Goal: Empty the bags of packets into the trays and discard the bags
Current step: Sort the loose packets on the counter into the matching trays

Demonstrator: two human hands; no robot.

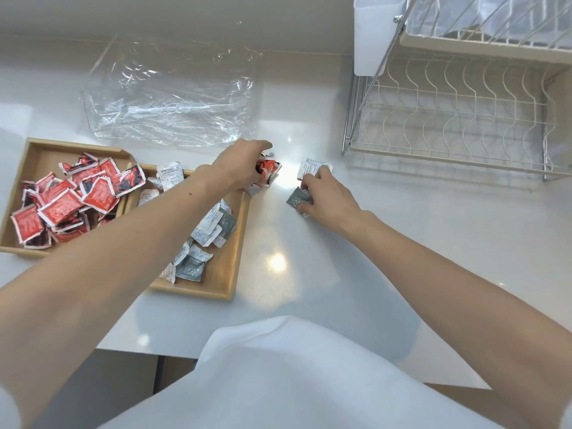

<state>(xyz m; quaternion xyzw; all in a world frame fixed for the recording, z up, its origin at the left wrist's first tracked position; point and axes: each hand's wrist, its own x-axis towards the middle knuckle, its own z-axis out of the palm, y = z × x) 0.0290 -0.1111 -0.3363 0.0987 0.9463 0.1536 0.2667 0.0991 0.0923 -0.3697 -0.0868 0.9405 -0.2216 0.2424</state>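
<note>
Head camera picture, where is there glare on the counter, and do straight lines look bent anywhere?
Head view: bright glare spots sit on the white counter, one between the left hand and right hand, one nearer the body; the clear plastic bag shows white streaks; wide-angle distortion bows the dish rack and stretches the forearms.

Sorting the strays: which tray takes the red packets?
The left tray, farther from the hands; it holds only red packets. The right tray holds white and grey ones.
</note>
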